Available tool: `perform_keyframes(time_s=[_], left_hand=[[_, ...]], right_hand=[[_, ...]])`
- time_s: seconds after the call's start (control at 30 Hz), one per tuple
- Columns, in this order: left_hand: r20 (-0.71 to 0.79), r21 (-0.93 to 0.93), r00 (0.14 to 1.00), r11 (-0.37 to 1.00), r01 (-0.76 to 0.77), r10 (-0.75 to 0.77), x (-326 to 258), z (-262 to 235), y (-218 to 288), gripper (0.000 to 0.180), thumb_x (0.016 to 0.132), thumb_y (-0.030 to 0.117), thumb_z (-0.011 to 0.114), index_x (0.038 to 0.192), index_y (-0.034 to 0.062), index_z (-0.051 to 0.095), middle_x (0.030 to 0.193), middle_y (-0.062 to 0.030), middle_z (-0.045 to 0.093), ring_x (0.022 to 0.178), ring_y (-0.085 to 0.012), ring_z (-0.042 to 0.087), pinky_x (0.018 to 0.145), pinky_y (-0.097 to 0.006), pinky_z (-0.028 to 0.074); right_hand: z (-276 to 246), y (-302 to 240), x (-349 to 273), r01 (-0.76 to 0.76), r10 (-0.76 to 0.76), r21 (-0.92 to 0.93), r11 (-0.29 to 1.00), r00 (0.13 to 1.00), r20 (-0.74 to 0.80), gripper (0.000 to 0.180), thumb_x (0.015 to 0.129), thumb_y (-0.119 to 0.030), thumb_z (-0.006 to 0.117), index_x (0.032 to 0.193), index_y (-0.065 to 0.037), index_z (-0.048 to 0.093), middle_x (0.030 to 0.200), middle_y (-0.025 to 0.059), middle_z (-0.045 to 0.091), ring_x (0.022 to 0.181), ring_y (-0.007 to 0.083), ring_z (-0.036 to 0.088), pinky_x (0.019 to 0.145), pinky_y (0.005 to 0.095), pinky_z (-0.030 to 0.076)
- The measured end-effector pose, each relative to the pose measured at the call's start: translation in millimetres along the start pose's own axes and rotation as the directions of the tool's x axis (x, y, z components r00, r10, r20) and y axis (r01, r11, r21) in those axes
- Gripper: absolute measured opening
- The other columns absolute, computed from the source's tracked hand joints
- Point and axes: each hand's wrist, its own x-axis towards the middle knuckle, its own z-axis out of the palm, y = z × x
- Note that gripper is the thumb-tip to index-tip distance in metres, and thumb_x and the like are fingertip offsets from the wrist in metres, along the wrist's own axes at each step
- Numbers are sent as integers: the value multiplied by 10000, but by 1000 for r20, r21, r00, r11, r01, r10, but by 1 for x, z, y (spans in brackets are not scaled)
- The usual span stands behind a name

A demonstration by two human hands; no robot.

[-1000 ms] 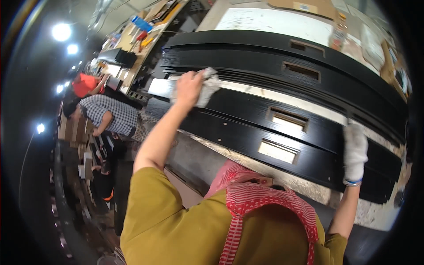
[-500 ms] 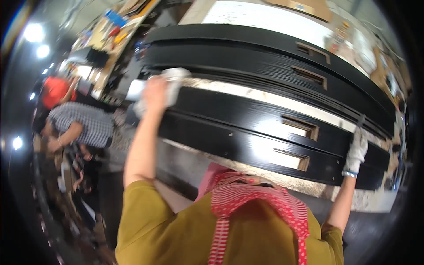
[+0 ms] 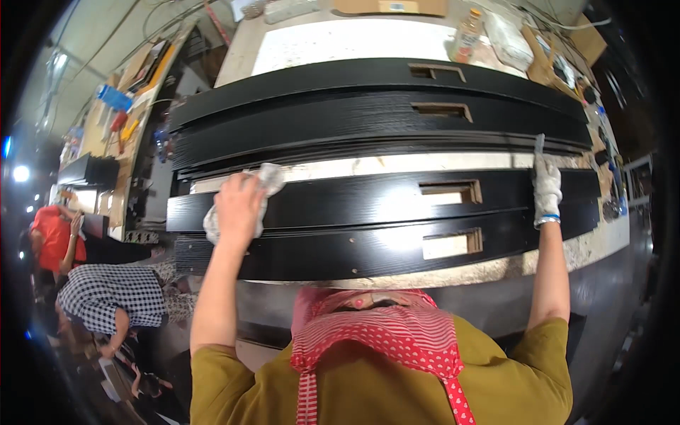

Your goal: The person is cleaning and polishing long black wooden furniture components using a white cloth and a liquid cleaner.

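Note:
My left hand (image 3: 237,205) is bare and curls over a crumpled white cloth (image 3: 214,225), pressing it on a long black board (image 3: 333,200) near its left end. The board has a woodgrain face and a rectangular cutout toward the right. A second black board (image 3: 304,255) with a similar cutout lies along its near side. My right hand (image 3: 547,185), in a white glove, rests near the boards' right end. It is closed around a thin grey blade-like tool (image 3: 540,142) that points away from me; the glove hides the tool's lower part.
Beyond a pale gap lie more stacked black boards (image 3: 297,117). A white sheet (image 3: 354,39), a bottle with an orange cap (image 3: 467,35) and a cardboard box (image 3: 389,7) are behind them. At the left, a person in a checked shirt (image 3: 113,294) bends near another in red (image 3: 49,237).
The view has turned and shifted, so the boards look more level. My left hand and cloth remain near the left end, the hand now over the cloth. My right hand still holds the grey tool.

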Motion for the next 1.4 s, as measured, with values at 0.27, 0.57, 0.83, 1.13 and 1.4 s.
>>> perform_keyframes(time_s=[0.27, 0.57, 0.83, 1.13, 1.4], left_hand=[[-378, -160, 902, 945, -286, 209, 117, -29, 84, 295, 810, 301, 680, 1033, 109, 668, 1066, -110, 621, 969, -321, 607, 825, -446, 495], [-119, 106, 991, 993, -53, 66, 124, 37, 56, 269, 816, 321, 676, 1023, 151, 649, 1002, -75, 607, 910, -288, 611, 740, -447, 514], [-235, 61, 972, 998, -8, 22, 195, -50, 15, 370, 858, 364, 642, 1069, 61, 661, 1079, -158, 635, 972, -346, 620, 841, -450, 493], [-51, 151, 998, 988, 41, -33, 228, 48, 46, 240, 894, 278, 590, 991, 74, 672, 997, -136, 662, 938, -309, 650, 773, -452, 537], [96, 604, 878, 728, 323, -469, 178, -53, -146, 370, 937, 392, 515, 1054, 109, 722, 1094, -132, 674, 1005, -308, 661, 847, -441, 528]], right_hand=[[42, -184, 67, -164, 91, 625, 763, 985, 147, 213, 956, -330, 589, 895, -132, 636, 589, -65, 444, 464, 57, 405, 427, 235, 316], [107, -200, 88, -238, 100, 595, 768, 962, 255, 217, 950, -284, 598, 924, -79, 661, 660, -52, 512, 511, 50, 427, 455, 239, 340], [89, -264, 123, -77, 41, 666, 742, 997, 70, 291, 945, -340, 590, 881, -57, 611, 622, -20, 499, 463, 84, 452, 419, 241, 350], [156, -210, 147, 114, -146, 275, 955, 985, 97, 428, 935, -372, 581, 1151, -6, 628, 1110, 223, 659, 1056, 370, 612, 913, 399, 457], [158, -216, 144, 103, -126, 268, 958, 990, 70, 461, 945, -375, 577, 1195, 11, 611, 1154, 203, 653, 1082, 322, 607, 938, 360, 440]])
